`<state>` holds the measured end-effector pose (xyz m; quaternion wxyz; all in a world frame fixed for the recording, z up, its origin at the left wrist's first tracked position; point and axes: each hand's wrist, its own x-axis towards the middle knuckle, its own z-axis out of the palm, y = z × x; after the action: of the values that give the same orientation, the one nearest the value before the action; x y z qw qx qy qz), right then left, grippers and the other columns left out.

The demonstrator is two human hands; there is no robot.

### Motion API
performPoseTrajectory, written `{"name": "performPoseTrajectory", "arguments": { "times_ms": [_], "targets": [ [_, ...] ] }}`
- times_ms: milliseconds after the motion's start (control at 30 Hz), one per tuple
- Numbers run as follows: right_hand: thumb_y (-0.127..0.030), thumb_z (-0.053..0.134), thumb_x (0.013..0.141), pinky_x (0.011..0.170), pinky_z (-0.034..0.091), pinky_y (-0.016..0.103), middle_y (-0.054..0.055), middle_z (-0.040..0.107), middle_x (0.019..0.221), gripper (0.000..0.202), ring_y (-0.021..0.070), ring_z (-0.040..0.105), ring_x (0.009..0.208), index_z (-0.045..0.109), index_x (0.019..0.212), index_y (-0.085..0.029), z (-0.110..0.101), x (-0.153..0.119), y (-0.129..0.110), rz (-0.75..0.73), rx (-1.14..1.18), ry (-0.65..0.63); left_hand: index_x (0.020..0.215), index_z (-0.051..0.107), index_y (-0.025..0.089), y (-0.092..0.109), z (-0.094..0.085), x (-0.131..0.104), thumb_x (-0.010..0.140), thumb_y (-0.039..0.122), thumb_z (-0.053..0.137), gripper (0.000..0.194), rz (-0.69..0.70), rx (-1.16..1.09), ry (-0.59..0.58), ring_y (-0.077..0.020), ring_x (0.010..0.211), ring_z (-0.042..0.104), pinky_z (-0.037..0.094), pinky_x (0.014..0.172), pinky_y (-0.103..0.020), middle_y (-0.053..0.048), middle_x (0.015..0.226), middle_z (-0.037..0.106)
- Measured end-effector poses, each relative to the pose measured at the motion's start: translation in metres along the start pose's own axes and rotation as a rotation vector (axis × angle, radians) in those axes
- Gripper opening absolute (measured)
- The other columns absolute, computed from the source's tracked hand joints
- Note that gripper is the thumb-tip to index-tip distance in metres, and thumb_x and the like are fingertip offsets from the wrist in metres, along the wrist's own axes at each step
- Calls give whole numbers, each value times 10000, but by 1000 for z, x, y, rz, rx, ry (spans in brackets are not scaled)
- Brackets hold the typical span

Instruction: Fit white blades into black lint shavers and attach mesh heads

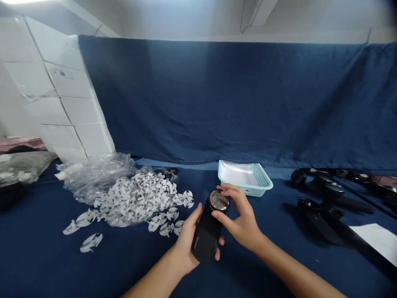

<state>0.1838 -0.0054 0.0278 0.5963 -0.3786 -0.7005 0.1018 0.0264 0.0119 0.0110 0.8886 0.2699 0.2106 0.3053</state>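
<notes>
A black fabric shaver [205, 240] with a round, perforated metal head [219, 201] is held up at the front middle. My left hand [185, 248] is wrapped round its body from below, fingertips showing on the far side. Thumb and fingers of my right hand [243, 219] pinch the rim of the metal head from both sides. Whether the head is loose or fixed I cannot tell. Left of the hands lies a heap of white round plastic parts [136, 200], with several strays near my left thumb.
Crumpled clear plastic bags [96, 176] lie behind the heap. A pale blue basket [262, 188] with something white inside stands beyond my right hand. On the right are several black shaver bodies [319, 223] and a white sheet [376, 242]. White boxes [68, 107] and a blue curtain [217, 103] stand behind.
</notes>
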Motion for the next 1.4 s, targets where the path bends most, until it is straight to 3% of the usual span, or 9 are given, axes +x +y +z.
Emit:
{"name": "performPoseTrajectory", "arguments": {
  "times_ms": [167,533,667,867,967,1133,1233,1400],
  "targets": [
    [-225,709,804,1016,436,489,101,521,1272,424,278,514,1208,515,1178,-270,1,-5,9,-22,-26,-44,1023,651,104,-1,0,0,905,606,407,571,8,-35,-8,-224,564,646,527,376,-310,-76,676,637],
    [-303,696,830,1086,397,501,93,508,1381,608,283,479,1280,443,1382,-283,-7,-1,13,149,65,-203,972,639,141,-1,-1,0,901,624,396,545,-13,-11,2,-214,549,641,536,389,-302,-63,613,620],
    [-308,693,836,1111,360,500,69,509,1397,547,276,452,1304,500,1348,-297,-10,1,12,145,72,-256,971,635,146,-1,-1,0,895,620,415,529,-17,-18,9,-217,549,644,537,388,-308,-59,621,621],
    [-291,684,837,1066,411,479,77,554,1332,525,262,515,1234,501,1329,-275,-15,8,9,233,122,-307,1018,630,142,0,-3,2,892,610,436,521,-7,-7,36,-222,563,648,535,391,-312,-48,638,619],
    [-245,718,793,1075,389,488,72,560,1305,544,267,483,1254,533,1302,-281,-26,17,-1,200,-41,-361,1027,627,152,-1,-3,3,880,621,448,522,-11,27,74,-217,558,646,538,405,-313,-47,640,623],
    [-162,720,772,1028,430,475,51,601,1261,638,249,533,1177,491,1350,-305,-45,30,-20,115,-325,-575,1107,596,137,0,5,-1,854,634,489,568,-31,186,245,-194,503,629,520,401,-283,-48,636,628],
    [-155,737,765,1044,421,450,52,585,1287,594,238,528,1191,528,1308,-278,-47,30,-17,45,-351,-587,1209,539,160,1,9,-4,863,631,477,588,-1,248,302,-176,457,611,491,381,-255,-33,636,628],
    [-135,728,782,1033,433,414,63,589,1267,530,225,508,1195,547,1270,-230,-44,27,-6,-67,-347,-583,1203,540,143,4,6,-3,898,613,405,577,46,281,281,-190,471,622,513,414,-282,-55,640,650]
  ]
}}
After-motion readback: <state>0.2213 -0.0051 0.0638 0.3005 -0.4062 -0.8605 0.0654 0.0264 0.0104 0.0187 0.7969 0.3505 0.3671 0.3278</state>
